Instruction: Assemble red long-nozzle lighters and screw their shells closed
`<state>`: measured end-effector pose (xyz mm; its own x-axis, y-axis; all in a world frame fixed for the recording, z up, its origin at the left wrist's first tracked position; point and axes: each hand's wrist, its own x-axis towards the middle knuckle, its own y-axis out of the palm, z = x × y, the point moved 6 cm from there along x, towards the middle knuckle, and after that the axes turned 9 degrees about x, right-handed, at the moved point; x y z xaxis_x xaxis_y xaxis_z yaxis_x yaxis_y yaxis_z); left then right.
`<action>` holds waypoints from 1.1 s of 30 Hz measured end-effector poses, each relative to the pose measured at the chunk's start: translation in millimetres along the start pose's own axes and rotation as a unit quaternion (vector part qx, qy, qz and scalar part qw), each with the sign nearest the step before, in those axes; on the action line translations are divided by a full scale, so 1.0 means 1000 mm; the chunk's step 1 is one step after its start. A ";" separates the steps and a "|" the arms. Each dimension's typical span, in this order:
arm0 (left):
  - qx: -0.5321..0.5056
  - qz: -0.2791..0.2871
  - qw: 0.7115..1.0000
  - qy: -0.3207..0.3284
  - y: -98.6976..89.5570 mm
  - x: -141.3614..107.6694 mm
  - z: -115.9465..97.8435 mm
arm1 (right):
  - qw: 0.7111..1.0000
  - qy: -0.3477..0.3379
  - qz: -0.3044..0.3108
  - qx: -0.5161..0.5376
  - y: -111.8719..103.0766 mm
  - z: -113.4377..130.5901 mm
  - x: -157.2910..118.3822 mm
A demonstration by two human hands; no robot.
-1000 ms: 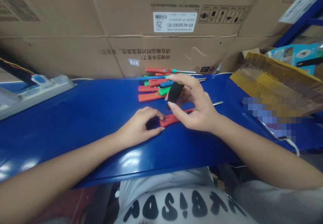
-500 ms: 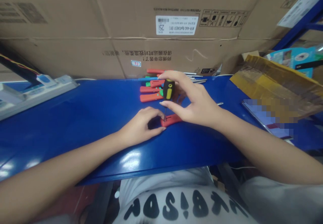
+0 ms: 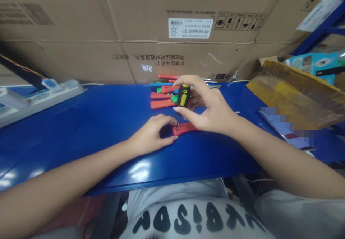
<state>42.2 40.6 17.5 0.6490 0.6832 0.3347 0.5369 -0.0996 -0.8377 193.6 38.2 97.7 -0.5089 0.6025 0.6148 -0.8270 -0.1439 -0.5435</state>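
My right hand (image 3: pixel 207 104) grips the black and yellow handle of a small screwdriver (image 3: pixel 183 96). Its thin shaft points down, and the tip meets the left end of a red plastic handle (image 3: pixel 185 127) lying on the blue table. With thumb and forefinger, my left hand (image 3: pixel 151 135) pinches that same end. The red handle's right end is hidden under my right hand. Behind the screwdriver lie several red-handled tools (image 3: pixel 163 104) with green parts and metal shafts, partly covered by my right hand.
A large cardboard box (image 3: pixel 145 20) stands along the table's back edge. At the left lies a white power strip (image 3: pixel 54 97) with plugs. To the right are a taped brown package (image 3: pixel 293 92) and a flat, partly blurred device (image 3: pixel 285 127). The blue table (image 3: pixel 102 120) has a front edge close to my body.
The screwdriver's handle has leaned slightly to the right along with my right hand, its tip still on the red handle. My left hand keeps its pinch.
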 end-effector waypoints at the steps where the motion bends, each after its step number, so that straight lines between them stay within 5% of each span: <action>1: -0.001 0.001 1.000 0.000 0.000 0.000 0.000 | 1.000 -0.001 0.001 -0.008 0.000 0.001 0.001; 7: 0.003 0.005 1.000 0.000 0.000 0.000 -0.001 | 0.992 0.031 -0.060 -0.104 -0.008 0.002 0.006; 12: 0.006 0.013 1.000 -0.001 0.000 -0.001 0.001 | 0.997 0.073 0.001 0.019 -0.009 -0.005 0.013; 20: 0.002 0.018 1.000 0.010 0.002 -0.001 -0.001 | 0.983 -0.078 -0.079 -0.147 -0.020 0.011 0.011; 25: 0.001 0.020 1.000 0.015 0.001 0.000 -0.002 | 1.000 -0.016 -0.017 -0.020 -0.018 0.000 0.014; 29: -0.002 0.022 1.000 0.017 0.002 0.000 -0.002 | 0.991 -0.066 -0.074 -0.092 -0.026 0.005 0.012; 33: -0.009 0.025 0.999 0.025 0.001 0.000 -0.003 | 0.998 -0.020 -0.030 -0.045 -0.021 0.002 0.011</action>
<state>44.7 37.9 17.6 0.7010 0.6400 0.3146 0.5129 -0.1460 -0.8459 204.3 46.2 117.3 -0.4691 0.5754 0.6699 -0.8331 -0.0365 -0.5520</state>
